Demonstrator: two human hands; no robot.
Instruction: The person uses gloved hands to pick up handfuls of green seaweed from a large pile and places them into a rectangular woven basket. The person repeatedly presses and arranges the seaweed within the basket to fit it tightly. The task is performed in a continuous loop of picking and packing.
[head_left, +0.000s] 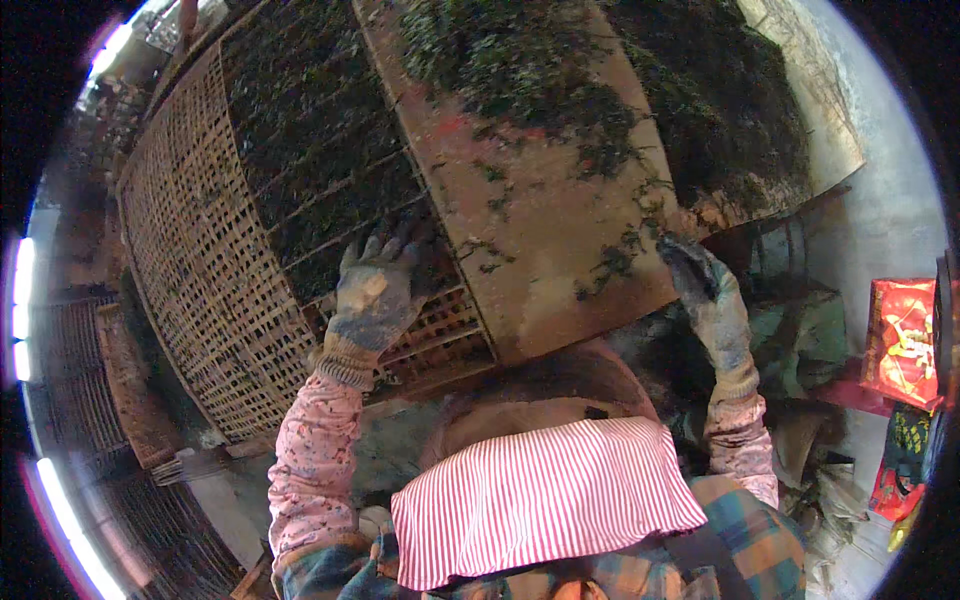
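My left hand, in a soiled work glove, has its fingers spread at the near end of a slatted frame. Dark leafy matter covers much of that frame, and the fingertips are over its near edge. Between my hands lies a flat brown board, bearing a heap of dark green leaves at its far end and loose scraps nearer me. My right hand, also gloved, is at the board's near right corner. Its fingertips are blurred against dark scraps, so whether they grip anything is unclear.
A woven lattice tray is to the left. On the right, another leaf pile lies on a pale sheet beside a wall. A red printed package stands at far right. Ribbed panels are at far left.
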